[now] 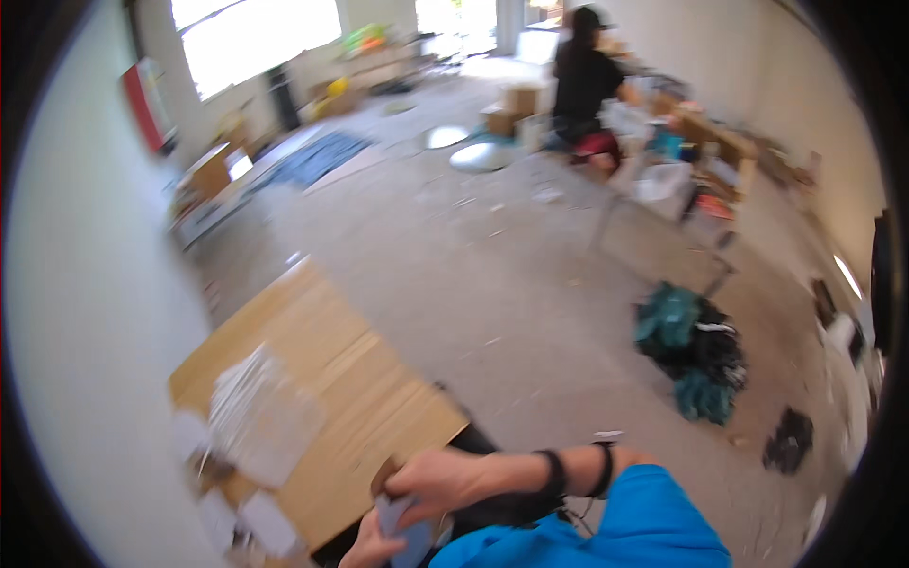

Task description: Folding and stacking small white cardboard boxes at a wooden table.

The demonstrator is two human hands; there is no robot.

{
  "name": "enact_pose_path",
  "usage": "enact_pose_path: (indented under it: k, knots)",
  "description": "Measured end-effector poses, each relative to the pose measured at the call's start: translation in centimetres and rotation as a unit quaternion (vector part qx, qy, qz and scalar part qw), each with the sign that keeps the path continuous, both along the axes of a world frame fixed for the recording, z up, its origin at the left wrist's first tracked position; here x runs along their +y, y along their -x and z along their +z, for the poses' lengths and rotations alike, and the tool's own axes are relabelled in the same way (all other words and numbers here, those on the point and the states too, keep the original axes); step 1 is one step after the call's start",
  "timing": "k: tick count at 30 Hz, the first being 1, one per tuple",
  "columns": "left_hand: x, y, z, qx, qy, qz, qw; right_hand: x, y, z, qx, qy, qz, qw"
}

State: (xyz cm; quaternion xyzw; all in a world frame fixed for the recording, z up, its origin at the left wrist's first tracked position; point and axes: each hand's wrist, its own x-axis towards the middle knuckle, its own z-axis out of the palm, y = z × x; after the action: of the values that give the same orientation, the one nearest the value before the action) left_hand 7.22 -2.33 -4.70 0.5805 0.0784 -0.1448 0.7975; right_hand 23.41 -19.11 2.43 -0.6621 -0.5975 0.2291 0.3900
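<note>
Low in the view, my right hand (437,475) reaches in from the right with its fingers curled round a flat, light grey piece (391,514). Its kind is too blurred to make out. A brown edge (383,473), perhaps cardboard, shows beside those fingers. My left hand (371,546) grips the same grey piece from below, partly cut off by the lower edge of the picture. Both hands are just off the near edge of a wooden table (355,393). On its left part lies a stack of clear plastic bags (265,407).
White pieces (268,523) lie at the table's left side by the wall. Dark green and black bags (696,350) are heaped on the floor to the right. Farther off, a person in black (584,80) is beside a cluttered table (720,142). Cardboard boxes (519,99) stand nearby.
</note>
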Motion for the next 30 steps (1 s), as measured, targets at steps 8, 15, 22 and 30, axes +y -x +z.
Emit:
enact_pose_path:
  k: [8, 15, 22, 30]
  knots:
    - [-0.4, -1.7, 5.5, -0.121, 0.113, 0.112, 0.98, 1.1, 0.1, 3.4, 0.008, -0.201, -0.161, 0.966]
    - [0.4, -0.2, 3.3, -0.1, 0.094, 0.216, 0.967, 3.6, 5.4, 0.3, 0.422, -0.091, -0.199, 0.88]
    - [0.2, 0.2, 2.7, -0.063, 0.042, 0.274, 0.959, 4.9, 5.4, -0.5, 0.463, -0.091, -0.195, 0.86]
    - [-0.5, 1.2, 3.4, -0.113, -0.062, 0.349, 0.928, 5.4, 6.7, -1.4, 0.353, -0.14, -0.212, 0.9]
